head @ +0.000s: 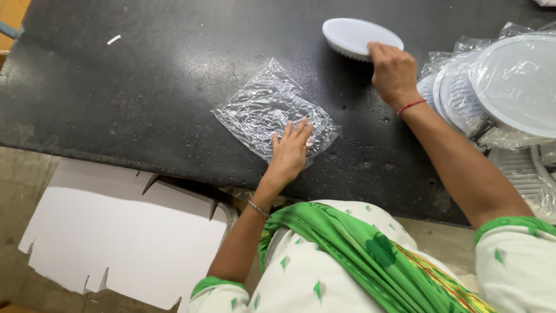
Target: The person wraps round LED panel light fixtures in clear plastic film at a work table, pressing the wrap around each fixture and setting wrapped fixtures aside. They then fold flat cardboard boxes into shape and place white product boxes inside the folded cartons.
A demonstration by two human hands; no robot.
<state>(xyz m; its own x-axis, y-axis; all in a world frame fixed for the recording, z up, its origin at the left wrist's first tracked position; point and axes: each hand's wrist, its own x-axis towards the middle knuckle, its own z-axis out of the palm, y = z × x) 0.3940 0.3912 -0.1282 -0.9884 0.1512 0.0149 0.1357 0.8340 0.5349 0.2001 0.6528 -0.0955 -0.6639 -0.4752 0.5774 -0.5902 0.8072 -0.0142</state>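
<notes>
Left hand [289,152] flat on plastic bag [272,110], right hand [394,72] gripping white disc [360,37].

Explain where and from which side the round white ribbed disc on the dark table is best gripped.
Probably by its near edge, from the right: the round white ribbed disc lies flat, face up, its thin ribbed rim exposed. The right hand already touches that edge there. The left hand presses flat on the clear plastic bag.
</notes>
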